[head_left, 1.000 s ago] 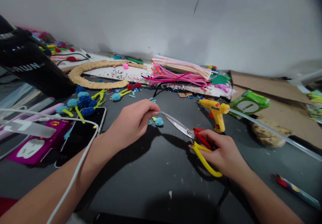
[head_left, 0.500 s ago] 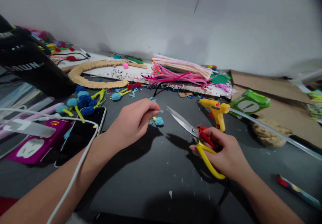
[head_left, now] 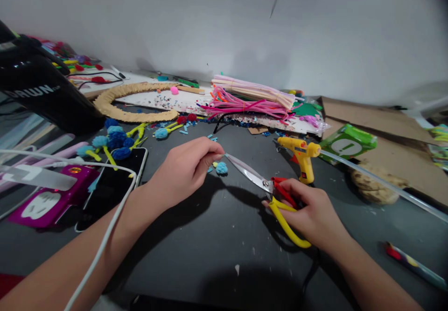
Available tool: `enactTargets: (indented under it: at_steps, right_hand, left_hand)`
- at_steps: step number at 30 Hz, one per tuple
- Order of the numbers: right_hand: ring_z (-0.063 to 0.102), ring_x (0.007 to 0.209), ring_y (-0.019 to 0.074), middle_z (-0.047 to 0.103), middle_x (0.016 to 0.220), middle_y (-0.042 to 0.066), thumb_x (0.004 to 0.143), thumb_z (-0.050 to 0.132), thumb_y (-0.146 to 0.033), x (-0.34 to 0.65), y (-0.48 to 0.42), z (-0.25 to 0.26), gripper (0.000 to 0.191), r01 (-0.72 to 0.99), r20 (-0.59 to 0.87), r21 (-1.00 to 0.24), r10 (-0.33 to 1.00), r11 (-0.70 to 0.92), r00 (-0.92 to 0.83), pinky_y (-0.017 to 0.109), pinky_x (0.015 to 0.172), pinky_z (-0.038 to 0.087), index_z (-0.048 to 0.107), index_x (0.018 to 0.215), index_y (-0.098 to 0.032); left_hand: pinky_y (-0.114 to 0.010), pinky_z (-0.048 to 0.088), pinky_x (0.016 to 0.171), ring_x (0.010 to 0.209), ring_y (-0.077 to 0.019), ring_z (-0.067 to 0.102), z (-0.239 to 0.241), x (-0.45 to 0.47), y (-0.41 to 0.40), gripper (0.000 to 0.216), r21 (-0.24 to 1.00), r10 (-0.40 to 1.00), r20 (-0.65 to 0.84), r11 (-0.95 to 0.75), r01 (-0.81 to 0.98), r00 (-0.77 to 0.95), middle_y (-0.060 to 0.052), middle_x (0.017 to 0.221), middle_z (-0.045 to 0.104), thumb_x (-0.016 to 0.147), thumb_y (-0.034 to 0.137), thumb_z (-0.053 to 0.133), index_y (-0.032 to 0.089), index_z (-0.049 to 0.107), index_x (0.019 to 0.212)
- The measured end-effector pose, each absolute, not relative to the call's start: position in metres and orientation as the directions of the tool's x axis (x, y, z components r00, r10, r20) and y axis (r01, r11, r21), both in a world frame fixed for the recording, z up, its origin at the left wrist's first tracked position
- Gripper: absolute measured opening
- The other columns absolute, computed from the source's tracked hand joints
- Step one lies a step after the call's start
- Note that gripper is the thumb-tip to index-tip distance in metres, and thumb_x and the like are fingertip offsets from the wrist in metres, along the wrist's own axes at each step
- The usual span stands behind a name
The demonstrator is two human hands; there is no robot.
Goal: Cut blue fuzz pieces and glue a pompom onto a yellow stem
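My right hand (head_left: pixel 313 215) grips a pair of scissors (head_left: pixel 250 173) with one red and one yellow handle. Their blade tips meet the fingertips of my left hand (head_left: pixel 191 169), which is pinched on a tiny light-blue piece (head_left: pixel 226 155). Most of that piece is hidden by the fingers and the blades. On the dark table just behind and below the tips lies a small light-blue fuzzy ball (head_left: pixel 221 168). Little blue cut pieces (head_left: pixel 212 138) are scattered behind my left hand.
A yellow glue gun (head_left: pixel 301 157) with a long clear stick lies beyond my right hand, near a green box (head_left: pixel 350 142). Left are a phone (head_left: pixel 115 190), blue pompom flowers (head_left: pixel 117 139), a white cable and a black bottle (head_left: pixel 45 87). Pink pipe-cleaner bundles (head_left: pixel 248 103) lie behind.
The scissors have moved left, bringing the blade tips from a gap to the light-blue piece at my left fingertips. The blades look closer together. My left hand has hardly moved.
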State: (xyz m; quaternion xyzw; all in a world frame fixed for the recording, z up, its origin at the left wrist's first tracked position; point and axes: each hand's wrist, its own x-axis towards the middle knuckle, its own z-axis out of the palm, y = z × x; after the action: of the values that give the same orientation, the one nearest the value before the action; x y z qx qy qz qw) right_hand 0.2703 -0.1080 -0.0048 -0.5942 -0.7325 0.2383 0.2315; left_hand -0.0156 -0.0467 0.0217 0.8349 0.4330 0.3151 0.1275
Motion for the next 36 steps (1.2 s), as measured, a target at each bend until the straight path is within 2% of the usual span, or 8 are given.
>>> enactTargets:
  at_steps: [8, 16, 21, 26, 36]
  right_hand:
    - [0.041, 0.057, 0.0100, 0.053, 0.064, -0.005, 0.078, 0.073, -0.042, 0.2725, -0.1091, -0.0072, 0.026, 0.763, 0.048, -0.622, 0.981, 0.176, -0.187, 0.020, 0.053, 0.038, 0.061, 0.085, -0.020]
    - [0.041, 0.054, 0.0095, 0.052, 0.062, -0.006, 0.074, 0.075, -0.043, 0.2699, -0.1103, -0.0021, 0.028, 0.788, 0.119, -0.584, 0.981, 0.193, -0.152, 0.020, 0.051, 0.038, 0.060, 0.083, -0.021]
    - [0.039, 0.052, 0.0086, 0.049, 0.060, -0.007, 0.074, 0.074, -0.034, 0.2711, -0.1100, -0.0019, 0.021, 0.803, 0.169, -0.544, 0.969, 0.244, -0.180, 0.019, 0.049, 0.035, 0.062, 0.085, -0.021]
    - [0.041, 0.053, 0.0082, 0.048, 0.063, -0.008, 0.071, 0.073, -0.022, 0.2737, -0.1101, -0.0048, 0.022, 0.806, 0.172, -0.532, 0.965, 0.260, -0.198, 0.018, 0.051, 0.036, 0.064, 0.091, -0.021]
    - [0.046, 0.056, 0.0088, 0.056, 0.065, -0.007, 0.070, 0.073, -0.021, 0.2749, -0.1102, -0.0060, 0.026, 0.808, 0.157, -0.533, 0.968, 0.251, -0.197, 0.018, 0.054, 0.040, 0.066, 0.095, -0.020]
  left_hand:
    - [-0.023, 0.045, 0.074, 0.079, -0.0131, 0.061, 0.0219, -0.0153, -0.0462, 0.013, 0.489, 0.798, 0.419, -0.601, 0.633, 0.434, -0.003, 0.088, 0.068, 0.096, 0.019, 0.048, 0.019, 0.061, 0.097]
    - [-0.020, 0.044, 0.075, 0.079, -0.0112, 0.061, 0.0207, -0.0156, -0.0456, 0.011, 0.482, 0.764, 0.458, -0.643, 0.595, 0.454, -0.002, 0.088, 0.067, 0.095, 0.016, 0.051, 0.017, 0.061, 0.099]
    - [-0.020, 0.044, 0.074, 0.077, -0.0110, 0.060, 0.0203, -0.0154, -0.0456, 0.011, 0.472, 0.739, 0.483, -0.672, 0.570, 0.470, -0.002, 0.086, 0.067, 0.095, 0.015, 0.051, 0.016, 0.062, 0.098]
    - [-0.020, 0.044, 0.075, 0.078, -0.0108, 0.060, 0.0194, -0.0162, -0.0462, 0.011, 0.482, 0.742, 0.474, -0.670, 0.565, 0.475, -0.002, 0.086, 0.066, 0.094, 0.014, 0.052, 0.016, 0.062, 0.098]
    - [-0.021, 0.045, 0.075, 0.078, -0.0114, 0.060, 0.0195, -0.0155, -0.0467, 0.012, 0.485, 0.747, 0.467, -0.664, 0.569, 0.473, -0.002, 0.087, 0.066, 0.095, 0.016, 0.050, 0.017, 0.062, 0.099]
